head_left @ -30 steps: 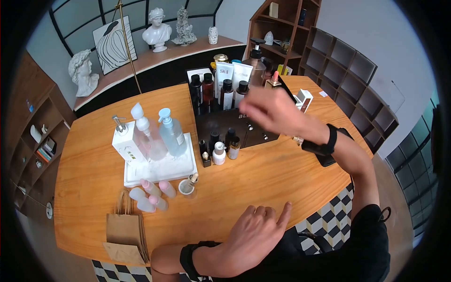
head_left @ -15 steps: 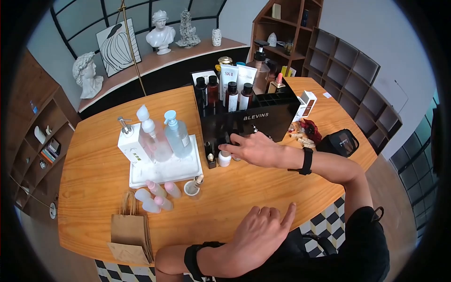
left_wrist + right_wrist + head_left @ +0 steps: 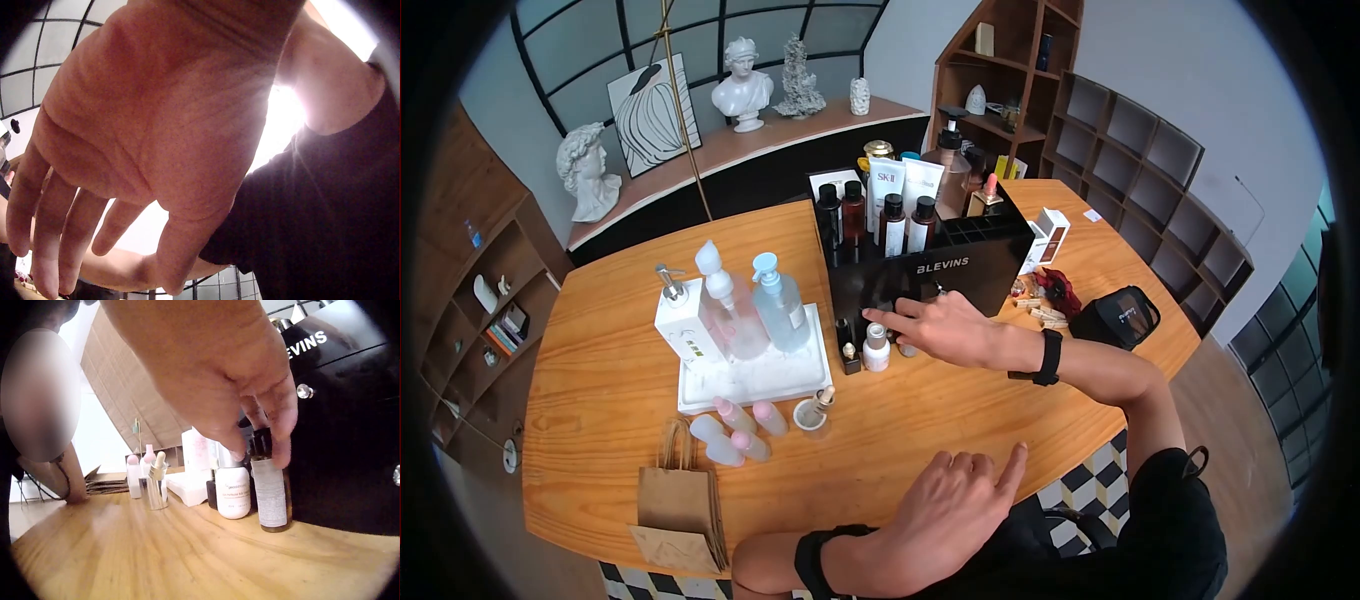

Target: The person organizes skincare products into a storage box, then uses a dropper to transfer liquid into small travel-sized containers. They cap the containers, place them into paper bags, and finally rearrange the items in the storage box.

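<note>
At the foot of the black organizer [image 3: 985,275], my right hand [image 3: 945,330] reaches down among small bottles. In the right wrist view its thumb and fingers pinch the dark cap of an amber bottle [image 3: 272,497] with a pale label, which stands upright on the table. Just left of it is a white bottle [image 3: 234,495] with a silver cap. A small black bottle [image 3: 849,352] stands beyond that. My left hand [image 3: 948,515] hovers palm down at the table's near edge, fingers loosely extended, holding nothing.
Tubes and dark-capped bottles [image 3: 891,226] fill the organizer's top. A white tray [image 3: 755,390] carries pump bottles, with pink-capped bottles [image 3: 750,446] before it. Near the front left lie paper bags [image 3: 675,500]. A black pouch [image 3: 1115,318] sits at the right.
My right hand has come down from over the organizer's right side to the small bottles at its front, shifting only slightly since half a second ago. My left hand stays put.
</note>
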Motion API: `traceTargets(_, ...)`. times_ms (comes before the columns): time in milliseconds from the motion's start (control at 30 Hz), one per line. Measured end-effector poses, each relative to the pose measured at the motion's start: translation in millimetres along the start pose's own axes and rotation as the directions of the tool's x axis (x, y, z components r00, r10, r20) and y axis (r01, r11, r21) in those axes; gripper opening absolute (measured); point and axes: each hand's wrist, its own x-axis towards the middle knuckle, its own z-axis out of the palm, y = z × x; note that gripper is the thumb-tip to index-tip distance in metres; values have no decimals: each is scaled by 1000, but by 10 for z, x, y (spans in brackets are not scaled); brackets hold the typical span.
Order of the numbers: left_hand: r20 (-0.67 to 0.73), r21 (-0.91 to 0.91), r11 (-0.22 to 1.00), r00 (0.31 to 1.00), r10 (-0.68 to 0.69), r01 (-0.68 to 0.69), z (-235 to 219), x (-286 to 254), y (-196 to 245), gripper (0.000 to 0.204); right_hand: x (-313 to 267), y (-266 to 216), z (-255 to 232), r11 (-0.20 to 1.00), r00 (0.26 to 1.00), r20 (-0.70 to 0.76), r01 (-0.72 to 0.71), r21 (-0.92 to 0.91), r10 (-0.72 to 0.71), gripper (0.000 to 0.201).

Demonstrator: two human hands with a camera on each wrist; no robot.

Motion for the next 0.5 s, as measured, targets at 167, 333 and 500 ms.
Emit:
traceTargets(167,28,-2,1000,1000,-11,11,48,20,2,70,49,32,-27,983,999,13,47,176,-50,55)
traceTargets(333,37,-19,1000,999,3,-2,-4,15,-7,69,98,97,98,956,997,21,70,286,-80,40)
traceTargets(500,12,1,1000,1000,5,-5,-18,-4,-8,66,40,107,39,924,998,63,1,383,-27,33)
